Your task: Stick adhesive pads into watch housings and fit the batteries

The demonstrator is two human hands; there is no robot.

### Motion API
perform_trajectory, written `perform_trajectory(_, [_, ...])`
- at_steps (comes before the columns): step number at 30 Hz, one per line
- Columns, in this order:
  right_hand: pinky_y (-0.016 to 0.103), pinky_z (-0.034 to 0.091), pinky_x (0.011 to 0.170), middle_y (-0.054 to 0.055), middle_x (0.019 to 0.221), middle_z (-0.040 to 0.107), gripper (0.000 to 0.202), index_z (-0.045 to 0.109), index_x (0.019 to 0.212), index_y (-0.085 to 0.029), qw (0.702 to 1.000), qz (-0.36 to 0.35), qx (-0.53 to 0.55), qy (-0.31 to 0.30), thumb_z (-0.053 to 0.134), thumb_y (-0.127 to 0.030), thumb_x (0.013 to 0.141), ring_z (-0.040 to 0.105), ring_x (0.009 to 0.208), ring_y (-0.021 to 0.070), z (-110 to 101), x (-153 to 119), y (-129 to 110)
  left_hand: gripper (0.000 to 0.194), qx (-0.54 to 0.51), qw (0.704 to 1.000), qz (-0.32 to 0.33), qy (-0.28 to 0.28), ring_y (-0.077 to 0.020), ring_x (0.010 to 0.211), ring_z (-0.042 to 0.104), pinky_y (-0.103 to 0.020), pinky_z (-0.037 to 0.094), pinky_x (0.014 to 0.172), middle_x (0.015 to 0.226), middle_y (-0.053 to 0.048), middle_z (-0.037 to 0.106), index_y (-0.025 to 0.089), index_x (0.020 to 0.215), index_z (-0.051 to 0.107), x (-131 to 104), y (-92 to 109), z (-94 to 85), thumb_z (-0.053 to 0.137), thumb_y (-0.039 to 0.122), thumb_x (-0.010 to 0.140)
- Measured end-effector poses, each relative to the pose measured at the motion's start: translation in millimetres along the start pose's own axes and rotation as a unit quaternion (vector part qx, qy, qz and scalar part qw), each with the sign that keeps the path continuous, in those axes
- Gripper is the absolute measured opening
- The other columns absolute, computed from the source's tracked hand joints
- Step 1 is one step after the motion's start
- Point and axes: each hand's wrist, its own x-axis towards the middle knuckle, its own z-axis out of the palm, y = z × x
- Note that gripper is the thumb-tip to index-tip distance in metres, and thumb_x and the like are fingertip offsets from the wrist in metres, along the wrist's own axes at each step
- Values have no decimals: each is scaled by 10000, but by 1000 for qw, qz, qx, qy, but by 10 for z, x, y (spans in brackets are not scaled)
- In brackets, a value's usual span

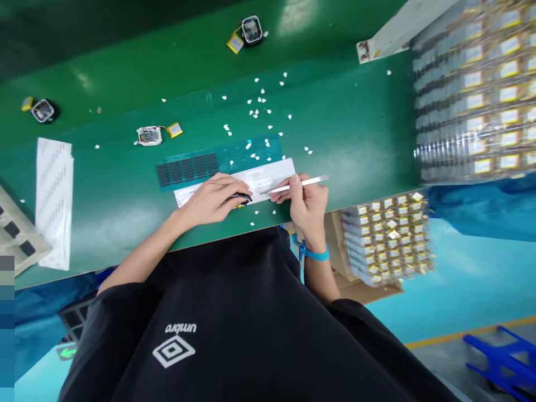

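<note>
My left hand [215,198] is closed around a small black device case [240,196], most of it hidden under the fingers. A bit of yellow [240,206] shows at its lower edge. In my right hand [307,201] is a pair of silver tweezers [312,181], gripped between thumb and fingers, with the tips pointing left over a white sheet [282,169]. Both hands rest at this sheet, close to the near table edge. Behind it lies a teal sheet [226,159] with rows of black strips [188,169] on its left part.
Small white scraps [259,100] are scattered on the green table [347,123]. Opened devices with yellow batteries lie at the back [252,29], at mid-left [149,135] and far left [43,111]. White sheets [54,201] lie left; stacked clear trays [473,100] stand right.
</note>
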Motion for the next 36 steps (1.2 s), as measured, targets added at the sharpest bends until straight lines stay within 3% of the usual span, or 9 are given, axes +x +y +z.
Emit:
perform_trajectory(7, [307, 641, 576, 11, 667, 759, 477, 724, 805, -243, 999, 10, 39, -35, 561, -626, 1037, 737, 569, 171, 8, 21, -43, 213, -12, 1000, -15, -6, -223, 1077, 788, -393, 550, 1000, 1119, -72, 832, 214, 1088, 723, 13, -29, -8, 564, 356, 1073])
perform_trajectory(13, [313, 641, 538, -5, 645, 741, 413, 709, 824, -263, 991, -12, 123, 52, 642, -635, 991, 745, 564, 188, 115, 116, -148, 224, -51, 997, -35, 38, -212, 1053, 797, -399, 563, 1073, 1102, -61, 841, 210, 1087, 761, -3, 1, -23, 610, 372, 1055])
perform_trajectory(15, [316, 656, 564, -10, 672, 746, 363, 703, 858, -267, 989, -36, 127, 72, 658, -600, 996, 766, 605, 192, 193, 146, -225, 228, -83, 987, -95, 101, -190, 905, 815, -310, 626, 868, 1025, -58, 846, 204, 1071, 782, -8, 34, -51, 654, 388, 1030])
perform_trajectory(17, [313, 663, 584, -11, 699, 749, 336, 694, 878, -270, 987, -56, 130, 82, 652, -578, 1007, 780, 638, 189, 289, 170, -305, 235, -153, 962, -160, 157, -158, 723, 805, -229, 588, 609, 992, -57, 837, 197, 1098, 787, -8, 67, -95, 679, 388, 1014])
perform_trajectory(18, [306, 661, 583, -11, 709, 750, 330, 689, 884, -271, 986, -61, 135, 82, 646, -571, 1012, 781, 644, 185, 341, 180, -342, 243, -199, 948, -179, 171, -150, 681, 800, -214, 577, 562, 1006, -57, 830, 196, 1131, 782, -7, 80, -120, 694, 385, 1006])
perform_trajectory(21, [285, 654, 566, -14, 720, 757, 327, 681, 893, -267, 984, -62, 159, 58, 630, -563, 1024, 772, 620, 167, 489, 199, -417, 342, -308, 922, -180, 152, -182, 778, 829, -253, 673, 703, 1073, -62, 814, 208, 1252, 744, -7, 99, -181, 766, 383, 960])
perform_trajectory(24, [281, 664, 587, -20, 738, 773, 326, 670, 908, -265, 983, -55, 176, 20, 621, -564, 1029, 758, 593, 149, 593, 203, -449, 443, -327, 921, -162, 138, -196, 904, 828, -266, 693, 801, 1172, -85, 802, 210, 1313, 720, -14, 100, -196, 817, 384, 918])
perform_trajectory(29, [285, 644, 581, -22, 728, 762, 409, 637, 898, -270, 989, -47, 137, 13, 586, -658, 1012, 722, 553, 136, 651, 216, -454, 456, -318, 924, -153, 151, -162, 884, 806, -205, 660, 708, 1181, -84, 805, 210, 1334, 717, -32, 103, -159, 816, 357, 914])
perform_trajectory(36, [288, 639, 596, -24, 741, 770, 392, 621, 910, -272, 992, -63, 111, 7, 546, -633, 1044, 736, 579, 136, 652, 237, -430, 496, -320, 921, -173, 142, -146, 777, 780, -213, 639, 635, 1114, -78, 813, 212, 1345, 713, -39, 121, -165, 812, 434, 912])
